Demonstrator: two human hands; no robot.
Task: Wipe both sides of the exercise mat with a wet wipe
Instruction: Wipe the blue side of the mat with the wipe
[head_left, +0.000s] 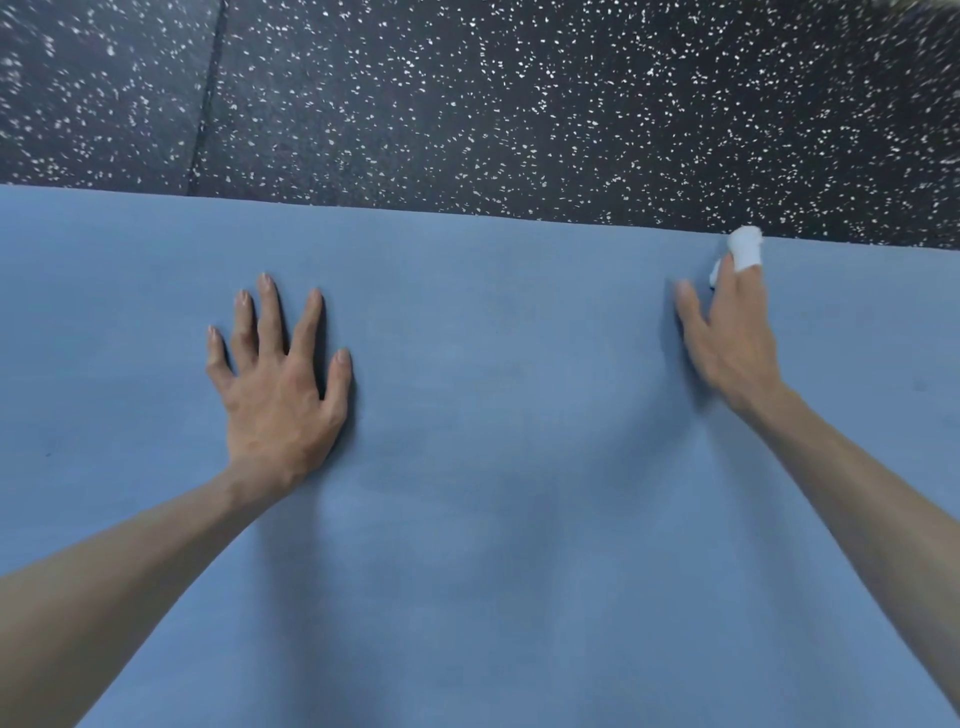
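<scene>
A blue exercise mat (467, 519) lies flat on a dark rubber floor (519, 104) flecked with white, and fills the lower two thirds of the view from a camera worn on the person's head. The mat's far edge runs across the picture from left to right, with the floor beyond it. The left hand (280, 384) rests palm down on the mat, left of the middle, fingers straight and spread, apparently steadying the mat. The right hand (727, 332) reaches to the far edge of the mat, toward its right end, and is slightly blurred. A small white wet wipe (744, 248) is bunched around the tips of its outstretched fingers, right at the far edge; the fingers look extended over the wipe rather than closed into a fist, though the blur and the wipe hide exactly how they hold it. The thumb stands apart to the left. The step in hand appears to be wiping the upward-facing side, at its far edge. How much of this side is already done cannot be told, as no wet marks show clearly. The next move likely calls for drawing the wipe along or back across the surface with steady pressure while the left hand keeps the mat from sliding; the underside seems to remain for later, after the mat is turned over.
</scene>
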